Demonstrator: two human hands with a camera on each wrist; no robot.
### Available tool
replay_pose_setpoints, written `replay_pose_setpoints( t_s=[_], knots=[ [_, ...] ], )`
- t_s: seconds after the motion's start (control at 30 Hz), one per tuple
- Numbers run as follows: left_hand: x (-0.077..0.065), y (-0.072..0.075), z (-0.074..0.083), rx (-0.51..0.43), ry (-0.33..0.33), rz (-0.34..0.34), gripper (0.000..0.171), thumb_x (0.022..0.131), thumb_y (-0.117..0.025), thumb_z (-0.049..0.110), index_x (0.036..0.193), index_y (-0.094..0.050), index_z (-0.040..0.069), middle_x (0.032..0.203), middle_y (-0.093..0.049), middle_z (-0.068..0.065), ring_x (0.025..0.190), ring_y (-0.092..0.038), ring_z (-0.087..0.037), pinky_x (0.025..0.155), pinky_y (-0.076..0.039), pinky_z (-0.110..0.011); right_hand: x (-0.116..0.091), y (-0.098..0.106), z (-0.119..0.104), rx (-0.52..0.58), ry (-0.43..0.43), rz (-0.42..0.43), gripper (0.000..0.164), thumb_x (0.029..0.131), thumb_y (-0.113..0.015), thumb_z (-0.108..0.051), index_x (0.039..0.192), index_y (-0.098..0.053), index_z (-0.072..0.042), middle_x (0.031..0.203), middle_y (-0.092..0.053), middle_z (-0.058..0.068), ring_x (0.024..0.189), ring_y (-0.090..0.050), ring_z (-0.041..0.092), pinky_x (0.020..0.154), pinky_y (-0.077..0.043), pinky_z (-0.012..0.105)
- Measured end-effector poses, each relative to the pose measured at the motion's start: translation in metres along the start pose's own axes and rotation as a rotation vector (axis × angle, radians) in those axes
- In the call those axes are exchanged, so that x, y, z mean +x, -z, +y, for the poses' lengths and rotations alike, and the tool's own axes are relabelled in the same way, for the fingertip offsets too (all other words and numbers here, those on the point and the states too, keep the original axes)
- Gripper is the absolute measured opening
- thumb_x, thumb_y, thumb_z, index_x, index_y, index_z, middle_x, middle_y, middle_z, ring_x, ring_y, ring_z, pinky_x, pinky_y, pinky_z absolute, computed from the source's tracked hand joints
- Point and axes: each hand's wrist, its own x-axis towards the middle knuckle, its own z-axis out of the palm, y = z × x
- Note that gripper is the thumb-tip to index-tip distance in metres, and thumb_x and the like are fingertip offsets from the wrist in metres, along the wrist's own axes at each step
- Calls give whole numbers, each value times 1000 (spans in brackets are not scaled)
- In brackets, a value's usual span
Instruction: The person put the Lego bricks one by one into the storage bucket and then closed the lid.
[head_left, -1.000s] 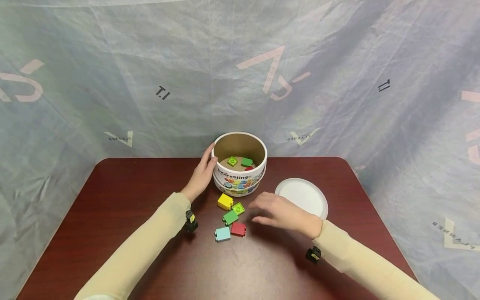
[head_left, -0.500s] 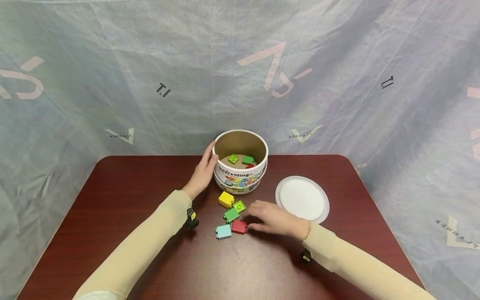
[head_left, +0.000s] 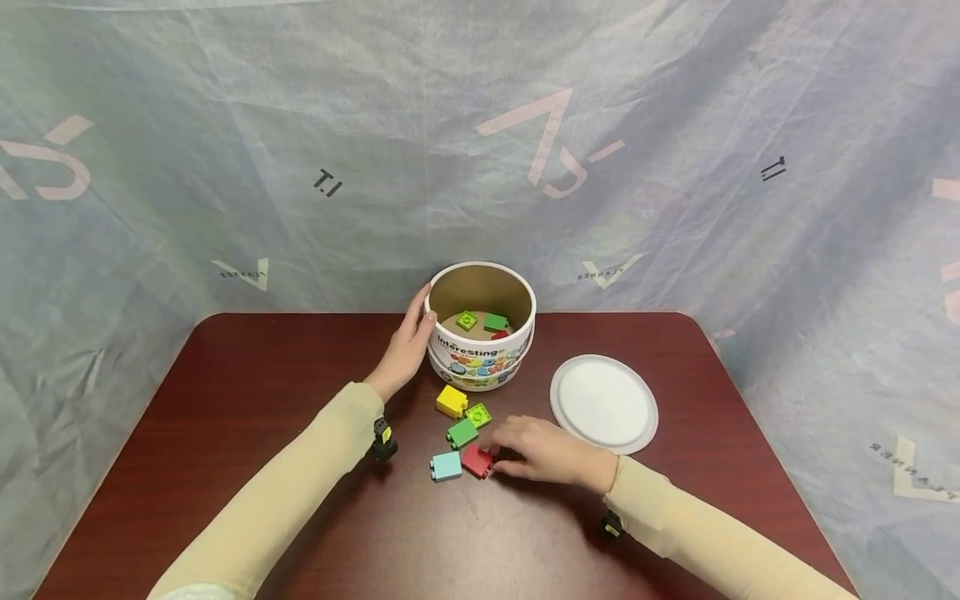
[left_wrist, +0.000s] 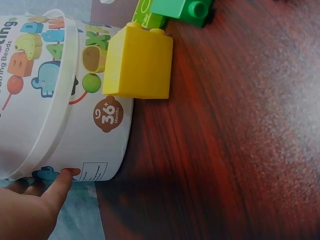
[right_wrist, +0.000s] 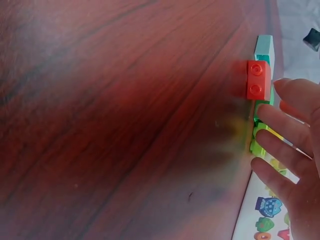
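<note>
On the dark red-brown desk (head_left: 420, 542), the left hand (head_left: 400, 358) lies against the left side of the white printed bucket (head_left: 480, 367), its fingers extended along the outer wall and not clenched. The right hand (head_left: 547, 451) is at the red block (head_left: 476, 463), which lies on the desk in front of the bucket; its fingers are slightly bent and reach this block's edge, but I cannot tell whether they grasp it. Just beside is the light blue block (head_left: 447, 467), and nearer to the bucket are the green block (head_left: 462, 433), the lime block (head_left: 478, 415) and the yellow block (head_left: 452, 402). Inside the bucket lie a lime piece (head_left: 467, 321), a green piece (head_left: 496, 322) and a red piece (head_left: 499, 336).
</note>
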Motion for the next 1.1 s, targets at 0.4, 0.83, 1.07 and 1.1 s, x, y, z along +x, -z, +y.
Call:
replay_pose_setpoints(
  t_s=[0.4, 0.83, 1.07, 1.1],
  knots=[
    [1, 0, -2, -5, -6, -8, 60, 113, -36, 45, 168, -11, 41, 171, -25, -13, 154, -31, -30, 123, -26, -56, 9, -2, 0, -85, 92, -12, 48, 95, -79, -32, 136, -67, -11, 131, -68, 2, 119, -61, 18, 104, -49, 35],
    [-3, 0, 0, -3, -15, -9, 61, 114, -36, 43, 168, -9, 39, 173, -20, -12, 155, -30, -31, 123, -27, -58, 10, -8, -4, -132, 104, -63, 55, 93, -81, -30, 142, -63, -13, 136, -66, 2, 120, -59, 18, 104, -49, 36],
    [-4, 0, -2, 7, 9, -10, 59, 113, -37, 46, 166, -10, 47, 174, -18, -3, 155, -29, -27, 123, -27, -54, 9, -9, -3, -144, 113, -48, 51, 92, -81, -28, 138, -65, -13, 130, -66, 1, 119, -60, 18, 103, -50, 36],
    [-3, 0, -1, 7, 5, -11, 59, 113, -37, 45, 166, -10, 47, 174, -17, -2, 155, -28, -27, 123, -27, -55, 8, -8, -3, -144, 109, -47, 50, 92, -81, -28, 137, -66, -13, 128, -67, 0, 118, -60, 18, 102, -50, 36]
  ],
)
